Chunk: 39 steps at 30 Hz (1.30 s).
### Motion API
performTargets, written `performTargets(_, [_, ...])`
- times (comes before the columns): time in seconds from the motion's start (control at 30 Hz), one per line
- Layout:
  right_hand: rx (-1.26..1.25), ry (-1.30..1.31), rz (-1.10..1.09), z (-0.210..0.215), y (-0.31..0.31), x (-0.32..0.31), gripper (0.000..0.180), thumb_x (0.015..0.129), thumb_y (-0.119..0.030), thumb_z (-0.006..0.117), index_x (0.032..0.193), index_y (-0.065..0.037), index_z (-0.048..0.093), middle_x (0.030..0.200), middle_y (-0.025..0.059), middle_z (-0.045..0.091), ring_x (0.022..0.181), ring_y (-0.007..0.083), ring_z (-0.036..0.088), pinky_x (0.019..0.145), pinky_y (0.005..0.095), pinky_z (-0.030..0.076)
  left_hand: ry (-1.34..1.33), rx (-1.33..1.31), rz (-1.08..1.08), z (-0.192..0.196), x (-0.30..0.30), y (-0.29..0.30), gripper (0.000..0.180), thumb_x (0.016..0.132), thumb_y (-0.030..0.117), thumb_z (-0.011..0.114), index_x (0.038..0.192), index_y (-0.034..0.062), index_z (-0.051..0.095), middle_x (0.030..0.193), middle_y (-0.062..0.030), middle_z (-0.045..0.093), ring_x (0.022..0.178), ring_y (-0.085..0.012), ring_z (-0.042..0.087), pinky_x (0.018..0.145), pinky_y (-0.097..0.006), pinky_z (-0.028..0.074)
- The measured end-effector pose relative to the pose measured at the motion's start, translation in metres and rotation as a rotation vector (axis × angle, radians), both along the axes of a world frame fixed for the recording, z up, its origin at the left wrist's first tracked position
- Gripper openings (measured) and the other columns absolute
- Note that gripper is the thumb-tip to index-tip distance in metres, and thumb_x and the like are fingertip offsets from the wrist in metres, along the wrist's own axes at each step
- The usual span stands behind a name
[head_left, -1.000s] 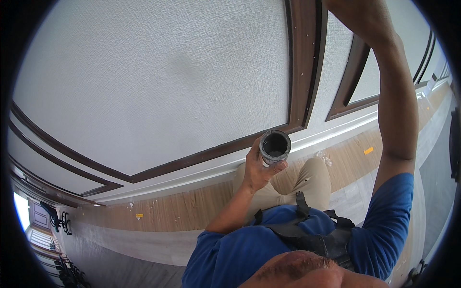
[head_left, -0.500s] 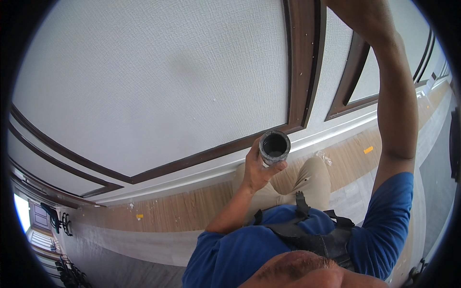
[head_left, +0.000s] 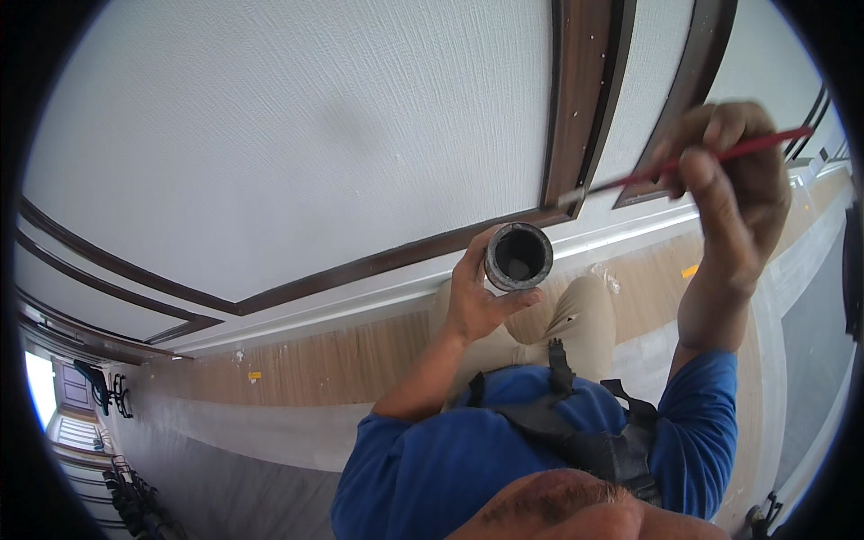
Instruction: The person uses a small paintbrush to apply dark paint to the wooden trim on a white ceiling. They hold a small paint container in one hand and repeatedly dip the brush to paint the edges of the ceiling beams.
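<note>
at the far left of my feed i note a bright opening (head_left: 40, 389) and, beside it, dark objects (head_left: 115, 393) too small to identify. next, a yellow piece (head_left: 255, 377) lies on the wood-toned floor strip (head_left: 315, 364). above that strip stands a white textured wall panel (head_left: 270, 162) bearing a faint grey smudge (head_left: 351, 121), framed by brown trim (head_left: 576, 108).

near centre, i find the left hand (head_left: 477, 301) curled around the side of a dark cup (head_left: 519, 256), thumb along its lower side. the cup is held over the lap, just in front of the trim's lower corner; its mouth faces my camera, and i cannot confirm what is inside. below are beige trousers (head_left: 580, 324).

to the right, the right hand (head_left: 733, 171) is closed in a pinch on a slim red-handled brush (head_left: 630, 178). its pale, blurred tip points left, toward the trim corner; i cannot tell whether it touches. below that hand, an orange piece (head_left: 689, 271) lies on the floor.
</note>
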State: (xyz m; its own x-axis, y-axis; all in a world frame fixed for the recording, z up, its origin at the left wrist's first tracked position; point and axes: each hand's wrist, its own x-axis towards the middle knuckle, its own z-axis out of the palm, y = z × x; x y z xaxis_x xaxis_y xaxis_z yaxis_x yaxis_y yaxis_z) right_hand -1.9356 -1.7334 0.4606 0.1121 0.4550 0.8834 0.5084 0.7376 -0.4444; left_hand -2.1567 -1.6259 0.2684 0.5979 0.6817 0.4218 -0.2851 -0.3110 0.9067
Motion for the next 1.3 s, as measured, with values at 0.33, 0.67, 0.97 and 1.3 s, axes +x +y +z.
performTargets(0.33, [-0.258,-0.013,0.136,-0.081,-0.004,-0.015,0.019,0.086,0.000,0.074,0.098,-0.005,0.060,0.088,0.0086,0.067,0.082,0.0167,0.069,0.066,0.0274,0.052,-0.039,-0.028,-0.027,0.000,-0.002,-0.009,0.105,0.058,0.032,0.099,0.140,-0.0036,0.044,0.126,-0.0128,0.061,0.118,-0.0209,0.061,0.104,-0.036,0.049])
performTargets(0.67, [-0.316,0.236,0.152,-0.118,-0.013,-0.013,0.019,0.088,-0.003,0.076,0.096,-0.005,0.059,0.082,0.0088,0.069,0.084,0.0192,0.072,0.068,0.0302,0.054,0.010,0.116,-0.020,0.000,0.002,-0.010,0.110,0.058,0.035,0.099,0.142,-0.0055,0.043,0.125,-0.0139,0.061,0.116,-0.0221,0.061,0.101,-0.035,0.050])
performTargets(0.97, [-0.317,0.156,0.120,-0.119,-0.011,-0.008,0.021,0.087,-0.005,0.077,0.099,-0.005,0.060,0.086,0.0087,0.070,0.080,0.0148,0.069,0.063,0.0262,0.051,0.052,0.196,0.019,0.001,0.005,-0.012,0.111,0.059,0.039,0.098,0.143,-0.0058,0.040,0.127,-0.0165,0.060,0.117,-0.0239,0.061,0.101,-0.036,0.050])
performTargets(1.3, [-0.251,0.094,0.101,-0.118,-0.008,-0.007,0.021,0.085,-0.004,0.078,0.100,-0.004,0.063,0.087,0.0084,0.069,0.076,0.0141,0.067,0.062,0.0255,0.051,0.002,0.208,0.006,-0.004,0.008,-0.010,0.111,0.060,0.038,0.098,0.145,-0.0039,0.039,0.128,-0.0181,0.058,0.117,-0.0254,0.061,0.099,-0.037,0.051])
